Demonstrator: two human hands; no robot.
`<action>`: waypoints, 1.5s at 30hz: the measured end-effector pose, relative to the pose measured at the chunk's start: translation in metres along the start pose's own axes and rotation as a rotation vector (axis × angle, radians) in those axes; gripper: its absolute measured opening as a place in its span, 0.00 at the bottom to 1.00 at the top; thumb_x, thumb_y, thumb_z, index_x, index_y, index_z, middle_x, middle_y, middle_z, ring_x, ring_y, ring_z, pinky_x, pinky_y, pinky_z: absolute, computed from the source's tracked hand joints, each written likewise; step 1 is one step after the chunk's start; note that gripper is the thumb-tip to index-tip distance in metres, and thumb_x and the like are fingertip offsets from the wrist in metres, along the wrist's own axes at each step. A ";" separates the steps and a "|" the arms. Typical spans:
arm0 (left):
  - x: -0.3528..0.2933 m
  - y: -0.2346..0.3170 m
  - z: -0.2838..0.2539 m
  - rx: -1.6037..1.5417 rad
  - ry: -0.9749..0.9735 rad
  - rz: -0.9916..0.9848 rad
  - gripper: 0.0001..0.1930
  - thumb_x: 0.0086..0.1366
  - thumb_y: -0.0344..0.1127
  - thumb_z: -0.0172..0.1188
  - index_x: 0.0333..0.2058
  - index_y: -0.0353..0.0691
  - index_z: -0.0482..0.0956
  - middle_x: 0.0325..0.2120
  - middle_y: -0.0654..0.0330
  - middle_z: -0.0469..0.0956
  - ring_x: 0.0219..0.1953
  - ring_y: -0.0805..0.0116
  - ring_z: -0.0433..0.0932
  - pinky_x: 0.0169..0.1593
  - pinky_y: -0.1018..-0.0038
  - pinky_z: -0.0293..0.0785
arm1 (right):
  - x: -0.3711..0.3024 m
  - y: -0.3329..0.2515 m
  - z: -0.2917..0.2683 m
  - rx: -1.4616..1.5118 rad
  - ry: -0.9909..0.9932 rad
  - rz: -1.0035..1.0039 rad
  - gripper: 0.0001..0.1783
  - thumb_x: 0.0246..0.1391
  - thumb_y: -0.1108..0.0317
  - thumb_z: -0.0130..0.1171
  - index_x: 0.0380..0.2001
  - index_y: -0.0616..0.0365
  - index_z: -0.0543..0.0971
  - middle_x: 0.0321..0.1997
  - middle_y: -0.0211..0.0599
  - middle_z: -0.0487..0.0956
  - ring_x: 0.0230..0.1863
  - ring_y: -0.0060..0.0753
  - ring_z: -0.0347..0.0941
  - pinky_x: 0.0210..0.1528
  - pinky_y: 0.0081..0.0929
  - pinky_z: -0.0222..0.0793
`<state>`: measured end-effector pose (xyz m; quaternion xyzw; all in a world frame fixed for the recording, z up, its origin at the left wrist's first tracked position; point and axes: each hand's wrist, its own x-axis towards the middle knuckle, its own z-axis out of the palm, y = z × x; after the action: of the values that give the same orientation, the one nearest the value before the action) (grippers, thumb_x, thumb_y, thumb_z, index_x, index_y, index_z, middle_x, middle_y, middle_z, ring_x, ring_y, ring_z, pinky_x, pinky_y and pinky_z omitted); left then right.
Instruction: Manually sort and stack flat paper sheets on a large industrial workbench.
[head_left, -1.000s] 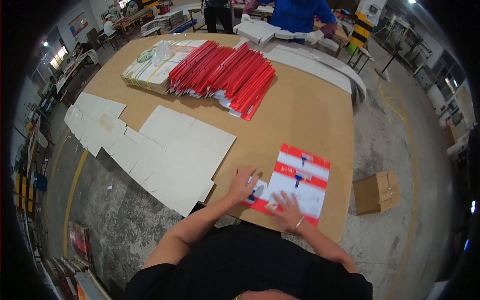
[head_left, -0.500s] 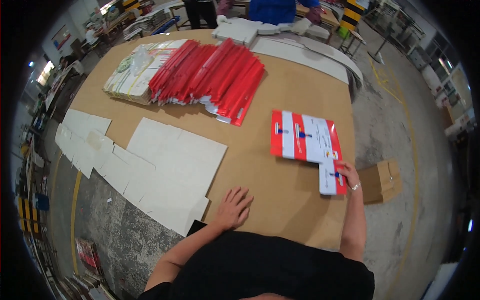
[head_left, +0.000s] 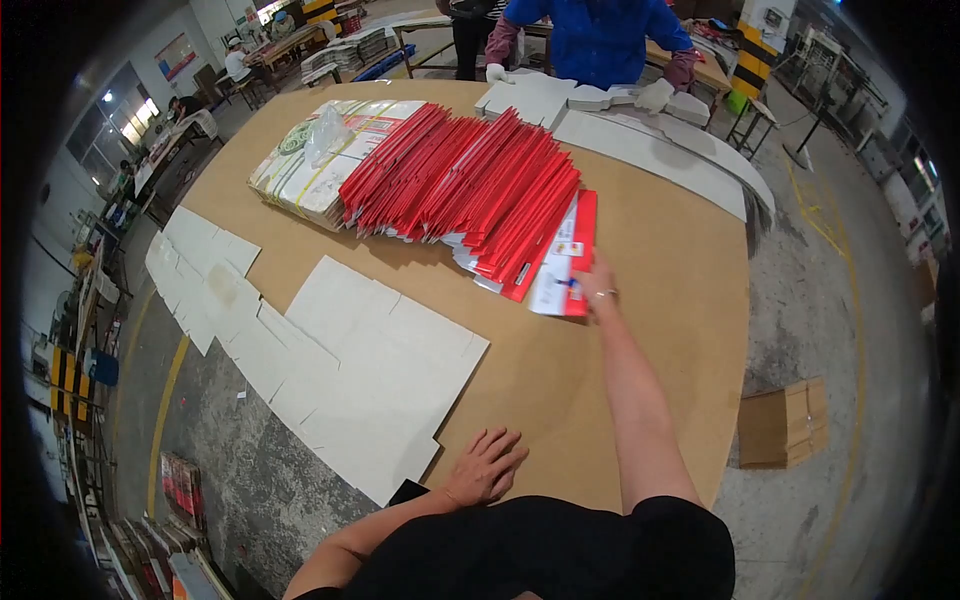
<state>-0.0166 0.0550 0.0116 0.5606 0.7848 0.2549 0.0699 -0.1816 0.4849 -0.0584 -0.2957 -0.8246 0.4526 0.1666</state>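
My right hand (head_left: 599, 283) reaches far across the brown tabletop (head_left: 560, 390) and grips the right edge of a red and white printed cardboard sheet (head_left: 552, 272). That sheet leans against the right end of a long fanned row of red cardboard pieces (head_left: 470, 190), partly behind it. My left hand (head_left: 487, 466) lies on the tabletop near me, fingers spread, holding nothing. Just left of it is a large plain pale cardboard sheet (head_left: 385, 350), with slits along its edges.
Strapped flat cardboard (head_left: 300, 180) with clear plastic on top sits left of the red row. More pale sheets (head_left: 215, 270) overhang the left edge. Across the table, a person in blue (head_left: 580, 40) stands behind grey-white boards (head_left: 650, 150). A carton (head_left: 783, 425) rests on the floor at right.
My right hand has carried the printed sheet from the table's right side, away from me and leftward, to the end of the red row. My left hand stays flat on the table.
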 end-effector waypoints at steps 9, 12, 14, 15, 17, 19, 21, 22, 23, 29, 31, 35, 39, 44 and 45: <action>-0.026 -0.005 -0.012 0.008 0.061 -0.080 0.23 0.59 0.35 0.59 0.55 0.45 0.74 0.59 0.54 0.69 0.63 0.51 0.65 0.65 0.53 0.59 | -0.039 -0.101 0.077 0.006 -0.315 0.194 0.34 0.66 0.54 0.50 0.69 0.54 0.55 0.20 0.46 0.78 0.15 0.36 0.73 0.16 0.35 0.70; -0.016 0.000 0.001 -0.034 0.077 -0.003 0.22 0.60 0.34 0.58 0.55 0.45 0.74 0.59 0.53 0.69 0.63 0.51 0.65 0.66 0.53 0.59 | -0.018 -0.078 0.070 0.125 -0.296 0.237 0.33 0.67 0.56 0.48 0.70 0.53 0.54 0.16 0.40 0.76 0.10 0.31 0.69 0.11 0.31 0.66; -0.021 -0.003 0.003 -0.063 0.111 0.016 0.22 0.60 0.34 0.57 0.55 0.45 0.74 0.59 0.53 0.69 0.63 0.51 0.65 0.66 0.53 0.58 | -0.019 -0.072 0.065 0.251 -0.396 0.306 0.33 0.66 0.58 0.49 0.71 0.50 0.52 0.17 0.38 0.77 0.10 0.29 0.70 0.12 0.30 0.68; -0.026 -0.004 0.005 -0.077 0.115 0.005 0.22 0.60 0.34 0.57 0.55 0.45 0.73 0.59 0.53 0.69 0.63 0.51 0.65 0.66 0.53 0.58 | -0.027 -0.080 0.060 0.247 -0.445 0.289 0.35 0.66 0.59 0.49 0.72 0.48 0.50 0.18 0.36 0.77 0.11 0.28 0.70 0.12 0.29 0.68; -0.029 -0.007 0.007 -0.126 0.114 -0.009 0.23 0.60 0.33 0.57 0.56 0.44 0.73 0.60 0.52 0.68 0.63 0.49 0.65 0.67 0.53 0.57 | -0.049 -0.084 0.041 0.108 -0.300 0.173 0.36 0.65 0.60 0.50 0.72 0.44 0.51 0.20 0.36 0.78 0.13 0.26 0.71 0.14 0.26 0.69; -0.028 -0.016 0.006 -0.139 0.109 -0.025 0.23 0.60 0.32 0.57 0.56 0.44 0.73 0.60 0.52 0.68 0.64 0.49 0.64 0.67 0.52 0.56 | -0.065 -0.089 -0.023 0.373 -0.296 0.103 0.38 0.64 0.62 0.51 0.73 0.44 0.49 0.21 0.33 0.78 0.14 0.24 0.72 0.15 0.23 0.69; -0.024 -0.014 0.009 -0.154 0.104 -0.025 0.22 0.60 0.30 0.57 0.54 0.44 0.74 0.60 0.51 0.69 0.64 0.49 0.65 0.67 0.51 0.59 | -0.070 -0.109 -0.151 0.559 0.124 -0.237 0.35 0.64 0.61 0.50 0.71 0.50 0.53 0.25 0.34 0.79 0.20 0.21 0.72 0.20 0.18 0.67; -0.030 -0.012 0.005 -0.179 0.093 -0.063 0.22 0.60 0.30 0.57 0.54 0.44 0.74 0.60 0.51 0.69 0.64 0.49 0.65 0.67 0.51 0.59 | -0.081 -0.152 -0.213 0.736 0.302 -0.343 0.30 0.64 0.61 0.51 0.66 0.53 0.59 0.26 0.31 0.77 0.23 0.21 0.70 0.25 0.18 0.67; -0.027 -0.009 0.001 -0.161 0.122 -0.063 0.22 0.60 0.30 0.57 0.54 0.43 0.74 0.60 0.51 0.68 0.64 0.49 0.65 0.67 0.51 0.59 | -0.086 -0.146 -0.300 1.068 0.576 -0.239 0.25 0.63 0.62 0.55 0.61 0.53 0.65 0.26 0.28 0.73 0.26 0.22 0.68 0.30 0.21 0.67; -0.027 -0.013 -0.002 -0.118 0.153 -0.053 0.22 0.59 0.29 0.58 0.54 0.41 0.74 0.58 0.51 0.69 0.62 0.50 0.65 0.65 0.53 0.59 | -0.198 -0.209 -0.430 0.939 0.604 -1.052 0.19 0.61 0.64 0.51 0.51 0.64 0.73 0.25 0.32 0.65 0.28 0.26 0.58 0.30 0.25 0.54; -0.026 -0.011 -0.001 -0.131 0.173 -0.036 0.21 0.59 0.29 0.57 0.53 0.41 0.74 0.58 0.51 0.69 0.62 0.50 0.65 0.65 0.53 0.59 | -0.221 -0.186 -0.369 0.731 0.670 -0.839 0.20 0.63 0.61 0.48 0.51 0.65 0.73 0.23 0.29 0.67 0.24 0.22 0.58 0.28 0.22 0.55; -0.025 -0.010 0.005 -0.126 0.166 0.015 0.21 0.58 0.28 0.57 0.52 0.40 0.74 0.57 0.50 0.70 0.61 0.49 0.66 0.65 0.52 0.60 | -0.253 -0.128 -0.170 0.537 0.435 -0.139 0.18 0.67 0.56 0.47 0.40 0.59 0.79 0.23 0.24 0.72 0.20 0.14 0.63 0.22 0.15 0.59; -0.024 -0.014 0.006 -0.154 0.160 0.028 0.20 0.56 0.29 0.58 0.50 0.40 0.76 0.55 0.50 0.71 0.60 0.48 0.67 0.66 0.52 0.59 | -0.279 -0.064 -0.059 0.136 0.059 -0.067 0.07 0.59 0.68 0.60 0.35 0.56 0.85 0.32 0.31 0.78 0.33 0.25 0.73 0.36 0.23 0.69; -0.022 -0.012 -0.009 -0.168 0.115 0.022 0.21 0.54 0.27 0.59 0.50 0.39 0.77 0.54 0.48 0.72 0.59 0.46 0.67 0.64 0.51 0.60 | -0.302 -0.063 -0.015 -0.177 -0.026 -0.313 0.16 0.56 0.59 0.60 0.47 0.48 0.82 0.56 0.45 0.75 0.56 0.47 0.71 0.56 0.42 0.68; -0.014 -0.014 -0.007 -0.147 0.128 0.000 0.22 0.53 0.26 0.58 0.50 0.39 0.77 0.54 0.48 0.71 0.59 0.45 0.67 0.63 0.50 0.61 | -0.300 -0.052 -0.013 -0.357 -0.022 -0.351 0.20 0.57 0.57 0.58 0.52 0.45 0.79 0.62 0.46 0.71 0.62 0.50 0.67 0.62 0.47 0.64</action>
<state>-0.0264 0.0362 0.0085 0.5366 0.7668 0.3470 0.0604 0.0388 0.2794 -0.0096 -0.1677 -0.9319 0.2670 0.1791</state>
